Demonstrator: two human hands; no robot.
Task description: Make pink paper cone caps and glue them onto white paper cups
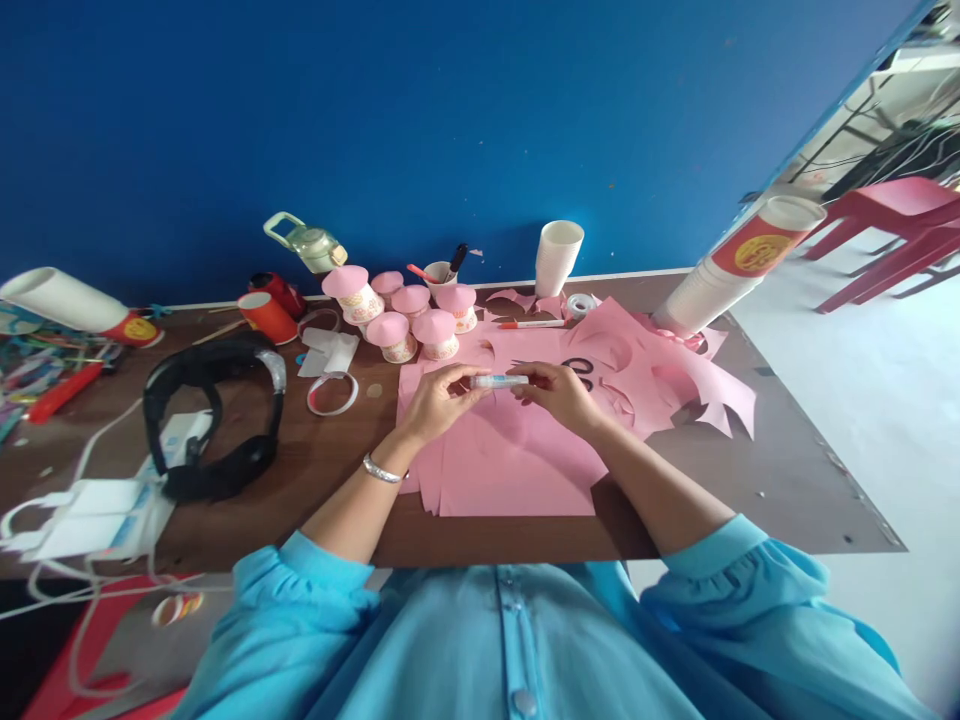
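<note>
Blue shirt [450, 640], worn, 1: nearest the camera, at the front edge of the brown table [315, 455]. Left hand [439, 400], 1: fingertips pinched on the left end of a small white tube [496, 381], bluish marking, possibly glue. Right hand [562, 395], 1: fingertips narrowed on the tube's other end. Tube: raised crosswise above the pink sheets [517, 480]; whether its cap is on cannot be told.

Finished-looking stock: 6 patterned paper cups, each under a pink cone top [435, 324], grouped at the rear, left of centre. These appear complete.

Part-worked stock: cut pink pieces [731, 395], curved edges, lying at the right of the sheets.

Unworked stock: the large pink sheets, layered flat, their front portion seemingly uncut; 1 white cup stack [559, 258] by the wall, without cones; 1 longer cup stack [739, 260], leaning, red-and-yellow band. Judged by this, material remains for more.

Accessories: 1 red-and-white pen [531, 324], beyond the tube; 1 tape roll [579, 306], just beside the pen's right end.
</note>
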